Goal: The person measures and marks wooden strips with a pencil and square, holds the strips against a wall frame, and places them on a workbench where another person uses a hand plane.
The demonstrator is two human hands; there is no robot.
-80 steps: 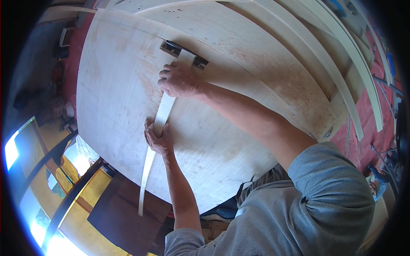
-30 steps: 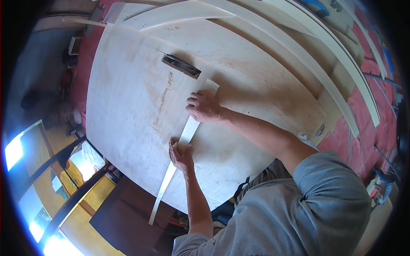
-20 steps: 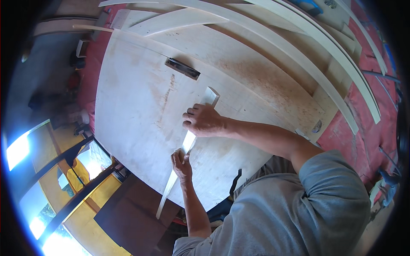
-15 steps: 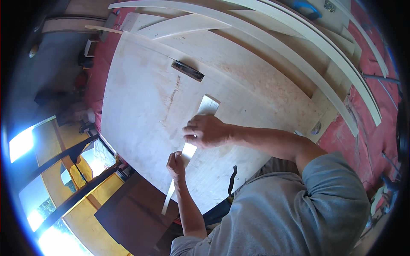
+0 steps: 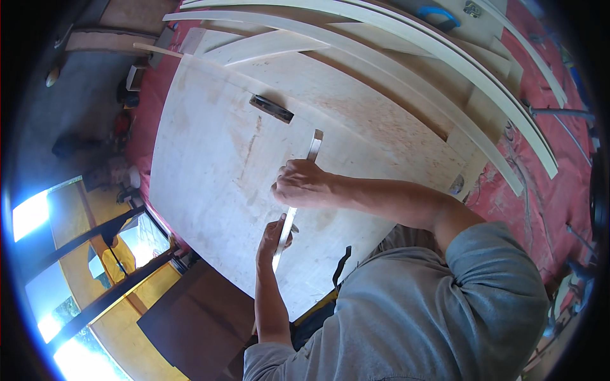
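A pale wooden strip point(image 5: 314, 149) slants over the light wooden worktop, its narrow edge toward me. My right hand point(image 5: 300, 183) is closed over its middle, with the far end sticking out beyond the fist. Lower down, my left hand point(image 5: 273, 237) grips the nearer part, thumb along one side and fingertips showing on the other. Beyond both hands a dark, narrow block-shaped tool point(image 5: 272, 108) lies on the worktop point(image 5: 210, 159); its exact kind is unclear.
Long curved pale boards point(image 5: 394, 54) lie across the far and right side. Red cloth point(image 5: 502, 209) shows past the worktop's right edge. A blue-handled tool point(image 5: 438, 16) rests at the far right. A dark brown panel point(image 5: 197, 320) stands at lower left, near bright windows.
The strip has been turned from its broad face onto its narrow edge and stands steeper in view. My left hand has shifted slightly up and right along it; the right hand still grips it.
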